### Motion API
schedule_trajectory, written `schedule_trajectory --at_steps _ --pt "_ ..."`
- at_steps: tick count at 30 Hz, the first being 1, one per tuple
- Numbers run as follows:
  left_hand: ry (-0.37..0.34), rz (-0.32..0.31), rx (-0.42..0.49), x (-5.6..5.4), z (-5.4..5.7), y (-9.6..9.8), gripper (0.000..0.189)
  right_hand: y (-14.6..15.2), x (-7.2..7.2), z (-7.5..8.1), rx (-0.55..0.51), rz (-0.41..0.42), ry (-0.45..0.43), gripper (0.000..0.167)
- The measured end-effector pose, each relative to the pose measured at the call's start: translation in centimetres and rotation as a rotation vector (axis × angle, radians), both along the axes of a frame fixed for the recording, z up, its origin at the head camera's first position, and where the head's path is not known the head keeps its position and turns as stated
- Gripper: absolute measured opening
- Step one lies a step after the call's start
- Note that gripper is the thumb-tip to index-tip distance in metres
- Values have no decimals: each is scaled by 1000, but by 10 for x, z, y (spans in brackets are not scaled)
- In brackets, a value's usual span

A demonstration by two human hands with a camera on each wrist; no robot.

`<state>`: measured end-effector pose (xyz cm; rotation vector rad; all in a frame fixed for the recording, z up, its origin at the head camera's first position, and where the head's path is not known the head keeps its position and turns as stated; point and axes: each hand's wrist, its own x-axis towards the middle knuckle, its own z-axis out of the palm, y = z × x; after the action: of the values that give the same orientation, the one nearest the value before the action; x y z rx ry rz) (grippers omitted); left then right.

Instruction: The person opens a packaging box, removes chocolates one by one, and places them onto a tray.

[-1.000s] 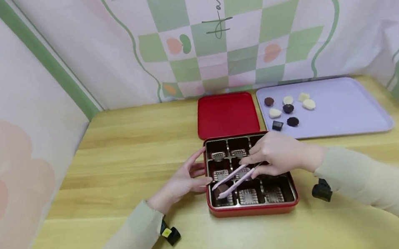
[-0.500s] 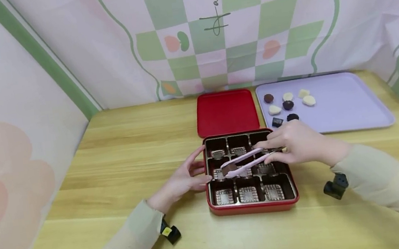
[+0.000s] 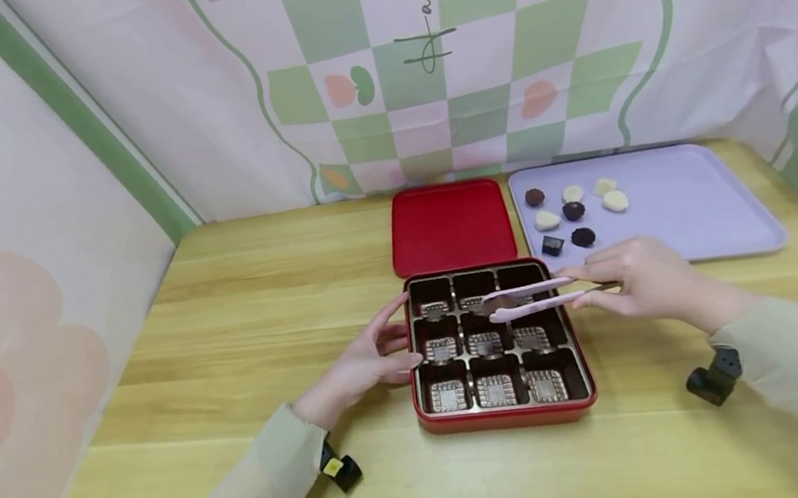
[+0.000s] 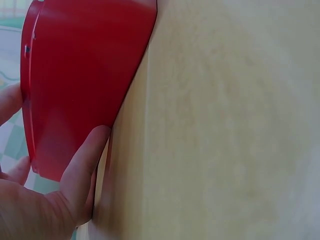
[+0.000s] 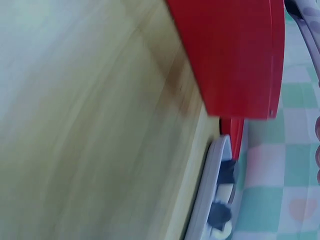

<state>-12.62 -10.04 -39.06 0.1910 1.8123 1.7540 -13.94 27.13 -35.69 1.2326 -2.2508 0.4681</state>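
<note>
My right hand [image 3: 649,283] holds pale purple-tipped tongs [image 3: 539,306] over the back right part of a red box [image 3: 508,418]. Between the tong tips is a brown chocolate [image 3: 499,303], partly hidden by them. A dark tray insert [image 3: 471,378] divides the box into compartments with ribbed bottoms. My left hand [image 3: 357,368] touches the box's left side with its fingers spread and fairly straight. In the left wrist view, the thumb [image 4: 85,165] lies against the red wall near the table. The right wrist view shows only a few fingertips and part of the tongs [image 5: 305,35].
Behind the box lies a flat red lid [image 3: 451,227]. To its right, a lavender tray [image 3: 695,201] bears several dark, brown and white chocolates on its left part. A patterned cloth [image 3: 480,61] hangs along the back edge of the wooden table [image 3: 282,281].
The right hand has moved right and back, carrying the chocolate in the tongs out of the front left compartment to above the back of the box. The left hand has stayed put.
</note>
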Motion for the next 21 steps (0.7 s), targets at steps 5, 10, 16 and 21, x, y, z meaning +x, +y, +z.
schedule_trajectory --at_steps 5,10,16,21 --pt "0 -1 1 0 0 0 88 19 2 -2 22 -94 -7 48" --pt "-3 -2 10 0 -1 0 88 42 -2 -2 -4 -164 -3 54" --pt "4 -9 13 -1 -1 0 88 74 -10 -5 -19 -253 23 55" --pt "4 -12 16 0 -2 -1 88 96 -11 -8 -10 -402 -46 42"
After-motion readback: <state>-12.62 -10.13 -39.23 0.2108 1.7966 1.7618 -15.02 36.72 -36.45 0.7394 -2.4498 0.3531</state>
